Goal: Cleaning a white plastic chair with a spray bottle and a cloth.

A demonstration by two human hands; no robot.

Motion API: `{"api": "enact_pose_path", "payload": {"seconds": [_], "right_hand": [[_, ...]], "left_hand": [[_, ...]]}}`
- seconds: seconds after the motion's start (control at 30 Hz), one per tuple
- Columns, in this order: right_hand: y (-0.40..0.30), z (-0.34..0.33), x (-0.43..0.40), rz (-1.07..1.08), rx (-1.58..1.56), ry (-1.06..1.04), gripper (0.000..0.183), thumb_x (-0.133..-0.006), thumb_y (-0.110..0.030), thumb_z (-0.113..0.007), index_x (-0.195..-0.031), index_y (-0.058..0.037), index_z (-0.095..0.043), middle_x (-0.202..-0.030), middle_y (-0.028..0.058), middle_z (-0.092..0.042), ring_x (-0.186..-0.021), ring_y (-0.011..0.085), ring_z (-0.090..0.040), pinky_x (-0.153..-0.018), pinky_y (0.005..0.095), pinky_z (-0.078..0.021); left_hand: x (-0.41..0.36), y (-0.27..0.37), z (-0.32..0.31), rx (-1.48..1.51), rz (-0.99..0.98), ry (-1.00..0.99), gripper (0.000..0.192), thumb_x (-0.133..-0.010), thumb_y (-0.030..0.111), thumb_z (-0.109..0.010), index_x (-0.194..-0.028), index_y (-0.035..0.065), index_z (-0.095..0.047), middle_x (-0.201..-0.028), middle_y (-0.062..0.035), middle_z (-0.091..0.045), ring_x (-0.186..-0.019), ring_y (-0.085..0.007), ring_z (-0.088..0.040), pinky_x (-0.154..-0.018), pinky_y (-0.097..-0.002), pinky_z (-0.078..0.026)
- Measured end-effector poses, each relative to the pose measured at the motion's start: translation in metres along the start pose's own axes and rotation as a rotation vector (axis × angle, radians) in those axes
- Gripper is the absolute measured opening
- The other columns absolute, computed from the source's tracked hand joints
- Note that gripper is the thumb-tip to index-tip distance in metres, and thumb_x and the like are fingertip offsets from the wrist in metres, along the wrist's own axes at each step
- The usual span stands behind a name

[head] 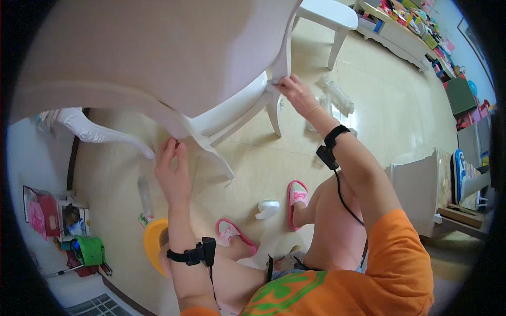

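A white chair [221,47] fills the upper left, its broad curved back nearest the camera, with the seat and legs beyond. My right hand [296,94] has its fingers closed at the side frame, where the back meets the seat; a small pale bit shows at the fingertips. Below the lower left edge of the back is my left hand [172,164], palm towards me, thumb and fingers bent close together at that edge. Whether they pinch anything is hidden. A carved white furniture leg [93,128] stands left of the chair.
Crumpled clear plastic [336,94] lies on the floor beyond my right hand. Between my slippered feet and the chair is a small white object [268,208]. A yellow round-rimmed item [152,245] and a clear plastic roll [145,197] are at left. A white stool [330,15] stands behind; a cabinet [415,193] is at right.
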State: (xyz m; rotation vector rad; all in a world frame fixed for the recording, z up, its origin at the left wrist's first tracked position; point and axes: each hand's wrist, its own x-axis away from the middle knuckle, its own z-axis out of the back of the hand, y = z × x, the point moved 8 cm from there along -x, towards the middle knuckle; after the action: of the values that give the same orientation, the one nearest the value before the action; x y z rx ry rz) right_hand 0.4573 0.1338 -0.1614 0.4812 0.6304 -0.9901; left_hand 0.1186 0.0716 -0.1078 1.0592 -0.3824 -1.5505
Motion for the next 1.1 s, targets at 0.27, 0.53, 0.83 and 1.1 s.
{"api": "enact_pose_path", "payload": {"seconds": [0.27,0.53,0.83,1.1], "right_hand": [[0.01,0.043,-0.03,-0.095,0.183,0.269,0.015,-0.074,-0.013,-0.065,-0.086,-0.0168,-0.072,-0.088,-0.0031,-0.059,-0.078,0.0165,-0.054,-0.067,0.0324,-0.0449],[0.004,0.065,-0.042,-0.07,0.25,0.273,0.024,-0.077,-0.017,-0.063,-0.099,-0.0189,-0.071,-0.087,-0.0044,-0.056,-0.084,0.0123,-0.054,-0.07,0.0295,-0.0426],[0.009,0.052,-0.046,-0.065,0.181,0.216,0.022,-0.083,-0.016,-0.06,-0.103,-0.0213,-0.07,-0.096,-0.0066,-0.06,-0.071,0.0111,-0.061,-0.059,0.0291,-0.0497],[0.005,0.016,-0.02,-0.109,0.273,0.052,0.038,-0.081,-0.011,-0.056,-0.115,-0.0265,-0.065,-0.113,-0.0117,-0.064,-0.056,0.0082,-0.062,-0.045,0.0248,-0.049]], "left_hand": [[-0.003,0.001,-0.006,0.034,0.089,-0.018,0.032,-0.09,0.02,-0.063,-0.114,-0.0011,-0.061,-0.105,-0.011,-0.063,-0.096,-0.0215,-0.059,-0.087,-0.0341,-0.045],[0.001,0.001,-0.009,0.039,0.092,-0.019,0.03,-0.09,0.016,-0.063,-0.115,-0.0018,-0.059,-0.103,-0.0105,-0.063,-0.093,-0.0203,-0.06,-0.087,-0.0336,-0.046],[0.001,-0.003,-0.009,0.049,0.095,0.017,0.031,-0.091,0.015,-0.061,-0.117,-0.0027,-0.056,-0.101,-0.0094,-0.06,-0.091,-0.018,-0.059,-0.085,-0.0316,-0.046],[-0.003,-0.007,-0.009,0.03,0.074,0.022,0.031,-0.093,0.016,-0.06,-0.116,-0.0041,-0.055,-0.104,-0.0101,-0.057,-0.089,-0.0188,-0.058,-0.083,-0.0318,-0.046]]}}
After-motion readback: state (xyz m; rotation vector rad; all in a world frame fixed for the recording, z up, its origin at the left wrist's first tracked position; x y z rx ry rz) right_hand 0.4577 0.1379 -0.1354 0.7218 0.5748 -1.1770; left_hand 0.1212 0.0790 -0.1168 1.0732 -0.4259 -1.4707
